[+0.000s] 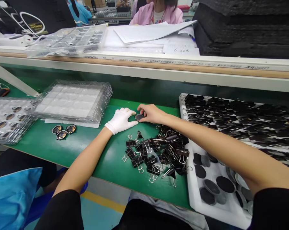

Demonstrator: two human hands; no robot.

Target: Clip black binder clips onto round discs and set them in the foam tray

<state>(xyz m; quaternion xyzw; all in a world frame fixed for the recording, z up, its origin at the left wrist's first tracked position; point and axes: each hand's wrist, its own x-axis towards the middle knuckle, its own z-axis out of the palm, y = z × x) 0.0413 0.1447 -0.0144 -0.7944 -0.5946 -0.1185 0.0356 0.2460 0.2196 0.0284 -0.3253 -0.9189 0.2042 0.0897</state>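
My left hand (121, 120), in a white glove, rests over the green table with its fingers apart, its thumb and fingertips close to a small dark round disc (139, 117). The bare fingers of my right hand (149, 114) pinch that disc from its right side. Just below and to the right lies a loose pile of black binder clips (156, 150) with silver wire handles. Left of my gloved hand, three round dark pieces with shiny rims (62, 131) lie grouped on the table.
Stacked clear plastic trays (67, 100) stand at the left, with another tray holding round pieces (9, 119) beyond. At the right, a white tray (191, 182) holds rows of clips and loose discs. A shelf (144, 68) crosses behind. A person in pink (169, 16) sits opposite.
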